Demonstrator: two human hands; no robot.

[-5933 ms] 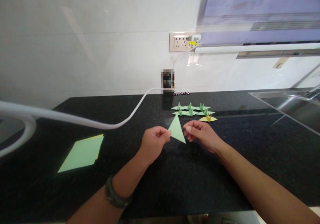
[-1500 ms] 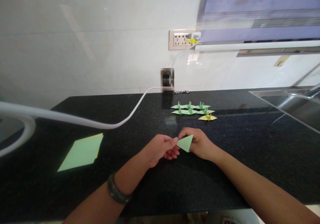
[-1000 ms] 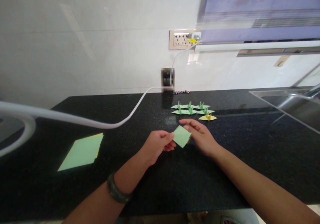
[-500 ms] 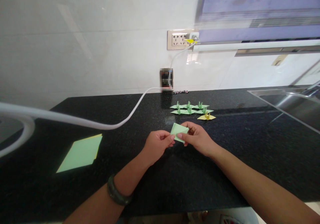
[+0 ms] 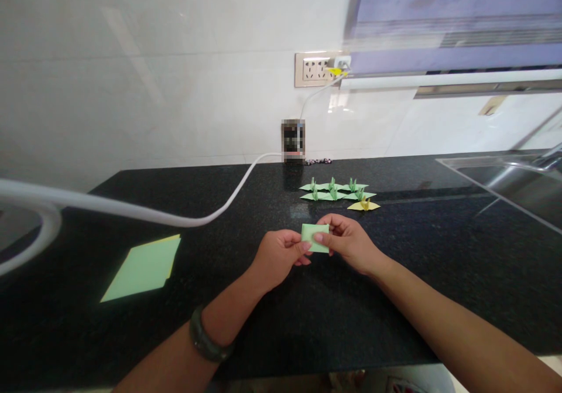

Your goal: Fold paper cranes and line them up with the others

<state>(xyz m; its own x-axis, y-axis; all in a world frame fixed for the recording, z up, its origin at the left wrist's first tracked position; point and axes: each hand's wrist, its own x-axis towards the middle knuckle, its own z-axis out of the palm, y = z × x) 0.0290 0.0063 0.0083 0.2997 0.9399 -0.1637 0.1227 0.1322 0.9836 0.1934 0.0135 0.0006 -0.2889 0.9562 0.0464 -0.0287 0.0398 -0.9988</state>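
Note:
A small folded square of light green paper [image 5: 314, 232] is held above the dark counter, between both hands. My left hand [image 5: 283, 252] pinches its left lower corner between thumb and fingers. From the other side my right hand [image 5: 345, 238] grips it, the thumb flat on its front face and the fingers behind, partly hidden. Just beyond the hands stand several green paper cranes [image 5: 333, 192] in two rows, with one yellow paper crane [image 5: 364, 205] in front at the right. A stack of green and yellow paper sheets [image 5: 143, 269] lies to the left.
A white cable [image 5: 193, 222] curves across the left of the black counter [image 5: 246, 328] to a blurred-out dark object [image 5: 293, 141] against the tiled wall. A metal sink [image 5: 522, 182] is at the right. Above is a wall socket [image 5: 316, 69] with a plug.
The folded green paper has turned from a tilted position to nearly level and moved slightly lower. Both hands keep hold of it.

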